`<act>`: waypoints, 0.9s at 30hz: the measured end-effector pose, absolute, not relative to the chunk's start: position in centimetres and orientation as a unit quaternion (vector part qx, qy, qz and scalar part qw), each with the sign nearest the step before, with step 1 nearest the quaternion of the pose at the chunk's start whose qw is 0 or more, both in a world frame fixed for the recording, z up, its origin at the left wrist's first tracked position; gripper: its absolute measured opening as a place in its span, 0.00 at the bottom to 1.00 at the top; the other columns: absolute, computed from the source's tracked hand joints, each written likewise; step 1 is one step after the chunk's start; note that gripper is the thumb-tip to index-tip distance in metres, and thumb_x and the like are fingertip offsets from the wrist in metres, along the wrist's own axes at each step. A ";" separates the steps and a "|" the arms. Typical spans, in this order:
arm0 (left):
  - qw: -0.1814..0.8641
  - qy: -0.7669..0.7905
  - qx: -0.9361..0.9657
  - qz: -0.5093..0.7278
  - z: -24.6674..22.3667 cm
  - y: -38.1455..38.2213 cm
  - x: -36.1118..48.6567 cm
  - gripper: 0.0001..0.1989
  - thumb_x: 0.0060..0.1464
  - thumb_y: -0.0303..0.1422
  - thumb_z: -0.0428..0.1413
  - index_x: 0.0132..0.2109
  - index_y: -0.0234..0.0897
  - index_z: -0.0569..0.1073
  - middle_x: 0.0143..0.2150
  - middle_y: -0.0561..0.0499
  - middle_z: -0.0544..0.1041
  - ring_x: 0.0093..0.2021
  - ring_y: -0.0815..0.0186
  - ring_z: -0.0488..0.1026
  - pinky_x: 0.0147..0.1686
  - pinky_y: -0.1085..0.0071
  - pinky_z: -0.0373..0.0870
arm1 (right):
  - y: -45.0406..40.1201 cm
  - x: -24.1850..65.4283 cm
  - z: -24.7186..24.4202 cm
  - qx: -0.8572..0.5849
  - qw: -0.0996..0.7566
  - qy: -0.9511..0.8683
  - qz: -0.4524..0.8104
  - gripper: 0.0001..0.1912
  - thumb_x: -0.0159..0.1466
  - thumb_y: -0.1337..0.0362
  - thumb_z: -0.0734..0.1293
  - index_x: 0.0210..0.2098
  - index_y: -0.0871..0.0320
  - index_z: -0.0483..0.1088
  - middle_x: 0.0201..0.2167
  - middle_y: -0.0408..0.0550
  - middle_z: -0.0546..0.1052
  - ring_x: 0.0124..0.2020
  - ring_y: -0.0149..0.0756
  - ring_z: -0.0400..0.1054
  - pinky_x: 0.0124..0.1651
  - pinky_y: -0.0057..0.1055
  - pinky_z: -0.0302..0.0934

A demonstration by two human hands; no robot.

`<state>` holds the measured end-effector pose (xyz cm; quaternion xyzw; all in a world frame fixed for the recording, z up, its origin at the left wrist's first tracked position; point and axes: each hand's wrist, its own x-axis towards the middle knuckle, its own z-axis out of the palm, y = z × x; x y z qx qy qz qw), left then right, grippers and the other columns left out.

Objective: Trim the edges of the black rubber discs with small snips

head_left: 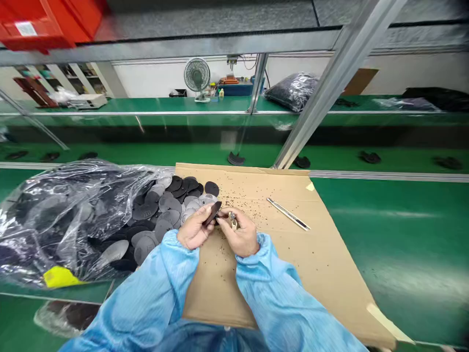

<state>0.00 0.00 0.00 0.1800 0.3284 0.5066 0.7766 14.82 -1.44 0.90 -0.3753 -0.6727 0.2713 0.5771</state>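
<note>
A worker in blue sleeves bends over a cardboard sheet (330, 278) on a green table (388, 234), the fingers of the left hand (195, 229) closed around a dark disc (212, 213) held up on edge, while the right hand (240, 233), its fingers curled around a small metal tool (233, 221), meets it at the disc's side; black specks dot the cardboard, a slim cutter (288, 214) lies to the right, and loose discs (170, 203) spill from a clear plastic bag (73, 215) at left
</note>
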 end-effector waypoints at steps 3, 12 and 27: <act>0.793 0.310 0.191 0.489 0.3 -0.4 0.2 0.23 0.42 0.35 0.68 0.46 0.35 0.73 0.34 0.52 0.70 0.23 0.79 0.63 0.18 0.84 0.60 | -1.5 14.9 0.9 -0.387 0.576 -0.672 0.260 0.08 0.61 0.68 0.67 0.40 0.54 0.71 0.35 0.45 0.77 0.37 0.34 0.73 0.43 0.30 0.68; 0.792 0.330 0.189 0.478 0.5 -0.7 0.5 0.28 0.37 0.37 0.70 0.46 0.39 0.69 0.33 0.56 0.67 0.21 0.79 0.60 0.14 0.83 0.53 | -1.5 14.2 0.5 -0.411 0.595 -0.654 0.221 0.02 0.62 0.66 0.65 0.36 0.54 0.70 0.34 0.46 0.77 0.37 0.36 0.73 0.42 0.33 0.68; 0.454 0.512 0.413 0.601 4.0 5.7 -1.2 0.19 0.45 0.28 0.61 0.47 0.35 0.72 0.45 0.45 0.76 0.44 0.60 0.73 0.48 0.61 0.69 | 2.6 15.4 -2.3 -0.532 0.682 -0.392 0.313 0.15 0.54 0.58 0.66 0.39 0.59 0.65 0.27 0.42 0.68 0.29 0.32 0.65 0.37 0.31 0.62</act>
